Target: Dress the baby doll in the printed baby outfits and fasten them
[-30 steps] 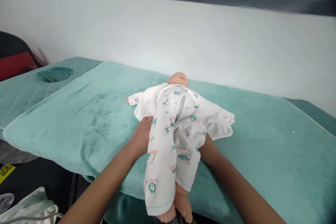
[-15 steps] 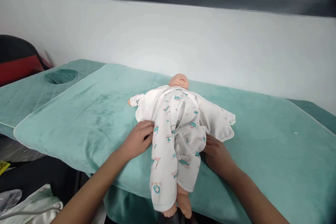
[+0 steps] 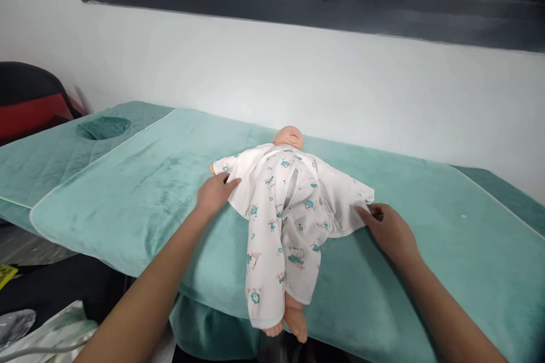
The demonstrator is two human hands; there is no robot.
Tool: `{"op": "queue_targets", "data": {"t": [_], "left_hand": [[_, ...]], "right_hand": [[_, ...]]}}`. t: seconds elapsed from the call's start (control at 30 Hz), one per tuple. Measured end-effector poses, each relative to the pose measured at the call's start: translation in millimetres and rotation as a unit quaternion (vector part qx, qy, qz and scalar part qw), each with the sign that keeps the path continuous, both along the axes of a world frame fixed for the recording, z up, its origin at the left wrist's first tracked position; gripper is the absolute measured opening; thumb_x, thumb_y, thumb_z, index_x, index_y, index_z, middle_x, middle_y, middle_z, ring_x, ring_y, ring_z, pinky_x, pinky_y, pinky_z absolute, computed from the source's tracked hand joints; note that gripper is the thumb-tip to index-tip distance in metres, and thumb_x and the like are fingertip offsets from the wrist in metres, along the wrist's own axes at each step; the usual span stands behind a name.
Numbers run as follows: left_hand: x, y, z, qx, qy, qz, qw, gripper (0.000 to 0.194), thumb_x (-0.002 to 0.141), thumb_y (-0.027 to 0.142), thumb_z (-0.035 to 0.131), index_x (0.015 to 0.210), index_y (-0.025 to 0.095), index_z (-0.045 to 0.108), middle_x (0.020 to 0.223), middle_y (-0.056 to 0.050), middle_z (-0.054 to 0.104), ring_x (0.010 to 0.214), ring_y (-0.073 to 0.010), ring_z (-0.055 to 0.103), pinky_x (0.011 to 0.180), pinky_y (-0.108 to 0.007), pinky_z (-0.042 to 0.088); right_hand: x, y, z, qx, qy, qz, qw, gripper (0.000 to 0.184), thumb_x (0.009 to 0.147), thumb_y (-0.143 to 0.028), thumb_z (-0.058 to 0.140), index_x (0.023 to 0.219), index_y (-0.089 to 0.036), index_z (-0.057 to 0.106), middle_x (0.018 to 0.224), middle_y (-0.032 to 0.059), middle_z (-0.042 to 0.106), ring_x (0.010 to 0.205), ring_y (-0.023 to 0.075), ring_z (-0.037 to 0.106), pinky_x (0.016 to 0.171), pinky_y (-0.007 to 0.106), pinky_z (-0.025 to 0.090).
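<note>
A baby doll (image 3: pixel 289 137) lies on its back, head toward the wall and feet toward me. It wears printed white pants (image 3: pixel 268 249), pulled high over its body, and a white baby shirt (image 3: pixel 343 198) whose front panels are spread out to both sides. My left hand (image 3: pixel 215 193) pinches the shirt's left panel at its outer edge, below the doll's sleeved arm. At the opposite side my right hand (image 3: pixel 392 232) has the outer corner of the right panel between thumb and fingers. The doll's bare feet (image 3: pixel 296 320) stick out at the near table edge.
A teal cover (image 3: pixel 128 193) lies over the padded bed, which has a face hole (image 3: pixel 104 127) at left. Behind it are a white wall (image 3: pixel 264 74) and a dark window frame (image 3: pixel 204 0). A black and red chair (image 3: pixel 34 108) stands far left, and a cloth bundle (image 3: pixel 55 329) lies lower left.
Both hands have moved from beside the pants outward and up to the shirt's panels and taken hold of their edges. The view has tilted up slightly, showing more window.
</note>
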State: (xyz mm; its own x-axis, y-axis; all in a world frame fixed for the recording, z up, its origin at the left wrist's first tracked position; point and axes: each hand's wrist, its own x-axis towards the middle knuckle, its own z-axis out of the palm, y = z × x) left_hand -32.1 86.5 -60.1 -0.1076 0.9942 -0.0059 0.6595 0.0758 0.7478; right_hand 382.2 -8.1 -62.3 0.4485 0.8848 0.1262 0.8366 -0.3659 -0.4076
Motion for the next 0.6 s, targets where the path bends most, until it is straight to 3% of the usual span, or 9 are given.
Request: {"op": "queue_targets", "data": {"t": [0.07,0.13,0.23,0.27,0.33,0.4,0.47,0.53,0.6], "left_hand": [[-1,-1,8.0,-0.003,-0.028,-0.031,0.999,0.031,0.079,0.049,0.060,0.072,0.019,0.062,0.074,-0.006,0.065,0.079,-0.0269,0.060,0.073,-0.035,0.041],[2,-3,17.8,0.023,-0.088,-0.043,0.995,0.034,0.084,0.051,0.054,0.082,0.019,0.065,0.084,-0.005,0.067,0.081,-0.0239,0.060,0.072,-0.032,0.042],[14,-11,40.8,0.064,-0.253,-0.049,0.964,0.038,0.086,0.054,0.052,0.094,0.018,0.062,0.088,-0.004,0.065,0.079,-0.0195,0.058,0.069,-0.029,0.043],[21,-14,50.6,0.074,-0.292,-0.058,0.952,0.035,0.086,0.053,0.054,0.089,0.018,0.060,0.083,-0.002,0.062,0.074,-0.0178,0.056,0.067,-0.028,0.042],[36,-24,70.2,0.096,-0.299,-0.097,0.945,0.031,0.086,0.049,0.057,0.078,0.019,0.053,0.076,0.001,0.056,0.071,-0.0154,0.053,0.066,-0.026,0.041],[51,-36,83.8,0.122,-0.249,-0.166,0.946,0.028,0.089,0.044,0.054,0.076,0.020,0.049,0.081,0.002,0.058,0.079,-0.0157,0.055,0.072,-0.026,0.043],[62,-51,85.6,0.124,-0.182,-0.239,0.946,0.024,0.091,0.040,0.051,0.077,0.021,0.048,0.091,0.001,0.063,0.089,-0.0176,0.059,0.081,-0.029,0.045],[66,-66,75.6,0.117,-0.121,-0.290,0.942,0.021,0.092,0.035,0.050,0.077,0.021,0.047,0.105,-0.003,0.067,0.101,-0.0210,0.061,0.089,-0.034,0.047],[65,-79,60.3,0.132,-0.086,-0.317,0.935,0.017,0.091,0.031,0.052,0.077,0.021,0.048,0.127,-0.007,0.063,0.120,-0.0250,0.056,0.099,-0.040,0.045]], "right_hand": [[-1,9,10.6,-0.041,0.036,0.021,0.998,0.045,0.075,-0.064,0.057,0.080,-0.021,0.064,0.080,0.0087,0.069,0.075,0.0287,0.063,0.068,0.039,0.046],[-6,15,25.6,-0.042,0.145,0.059,0.987,0.038,0.073,-0.059,0.063,0.074,-0.021,0.063,0.073,0.0068,0.068,0.075,0.0283,0.064,0.068,0.038,0.047],[-26,20,56.0,0.044,0.380,0.113,0.917,0.035,0.076,-0.051,0.066,0.090,-0.019,0.065,0.087,0.0083,0.071,0.084,0.0277,0.066,0.071,0.036,0.051],[-37,22,67.3,0.077,0.433,0.128,0.889,0.035,0.078,-0.049,0.065,0.095,-0.018,0.065,0.092,0.0087,0.071,0.086,0.0267,0.066,0.071,0.035,0.052],[-65,22,88.3,0.121,0.470,0.169,0.858,0.032,0.081,-0.046,0.063,0.099,-0.020,0.062,0.097,0.0070,0.071,0.088,0.0248,0.066,0.072,0.033,0.052],[-97,17,102.3,0.116,0.434,0.233,0.862,0.026,0.086,-0.046,0.060,0.096,-0.023,0.060,0.101,0.0053,0.070,0.094,0.0253,0.066,0.077,0.036,0.053],[-124,6,104.8,0.072,0.338,0.336,0.876,0.019,0.089,-0.042,0.058,0.086,-0.023,0.058,0.120,0.0055,0.067,0.114,0.0274,0.061,0.092,0.041,0.051],[-141,-8,95.3,0.048,0.218,0.410,0.884,0.015,0.093,-0.035,0.053,0.083,-0.024,0.057,0.133,0.0051,0.061,0.127,0.0283,0.053,0.099,0.045,0.048],[-147,-23,78.9,0.056,0.131,0.463,0.875,0.011,0.094,-0.027,0.050,0.087,-0.025,0.058,0.139,0.0051,0.056,0.135,0.0277,0.046,0.105,0.048,0.045]]}}
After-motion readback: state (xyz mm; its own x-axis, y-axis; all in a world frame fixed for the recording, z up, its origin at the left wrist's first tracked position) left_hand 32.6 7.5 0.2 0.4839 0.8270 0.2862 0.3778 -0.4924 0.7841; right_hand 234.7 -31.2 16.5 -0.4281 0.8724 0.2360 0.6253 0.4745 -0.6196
